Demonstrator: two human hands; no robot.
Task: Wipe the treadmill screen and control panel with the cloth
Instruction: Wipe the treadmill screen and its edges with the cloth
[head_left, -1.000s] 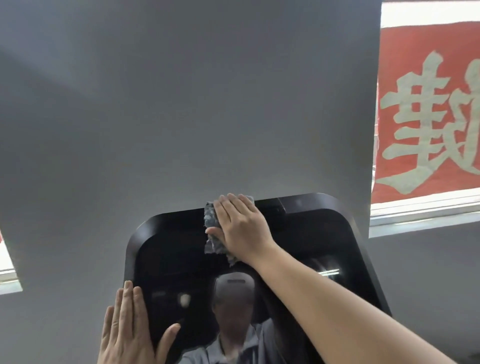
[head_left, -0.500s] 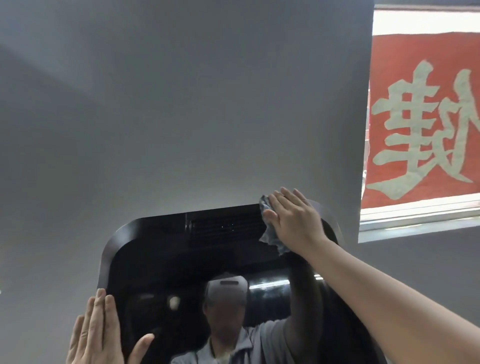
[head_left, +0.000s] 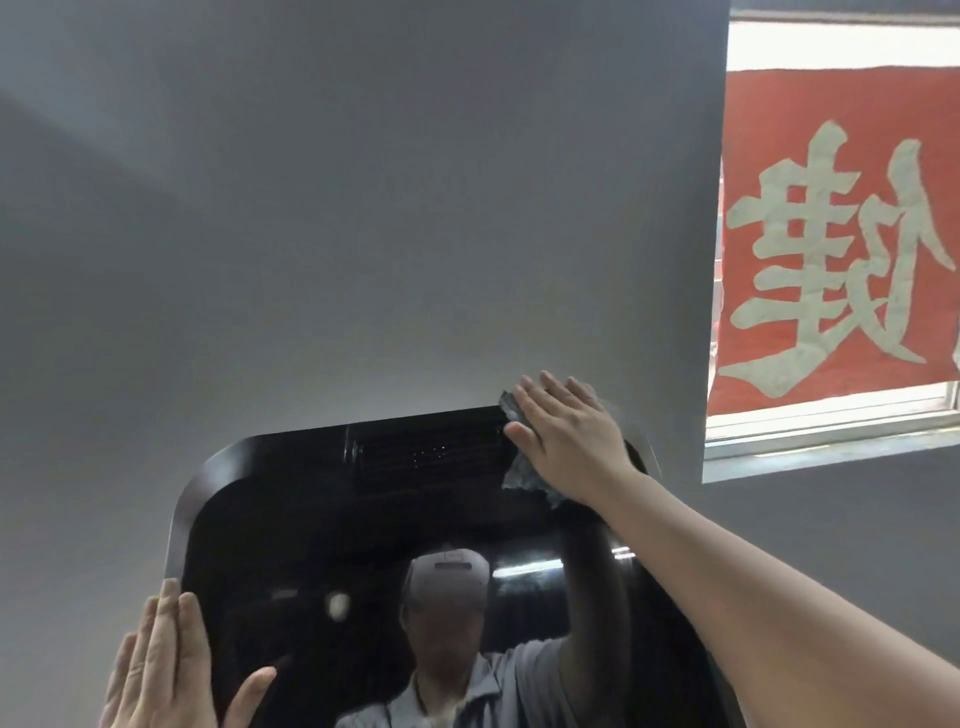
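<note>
The grey cloth (head_left: 522, 470) is lying crumpled under the right hand (head_left: 569, 441), which is pressing it flat-fingered against the top right corner of the treadmill screen (head_left: 363, 545); only its edges are peeking out beside the thumb and below the palm. It is looking soft, light and limp, so it will probably bunch and slide on the glossy black glass unless the whole palm is spreading over it. The screen itself is looking hard, slick and likely to smudge. Just left of that hand, a ribbed vent (head_left: 426, 457) is running along the screen's upper edge. The left hand (head_left: 161, 670) is resting open, fingers straight, against the screen's lower left edge, well apart from the right and apparently bracing it. Behind the right hand, a red banner (head_left: 841, 234) is hanging in a window (head_left: 831, 431).
</note>
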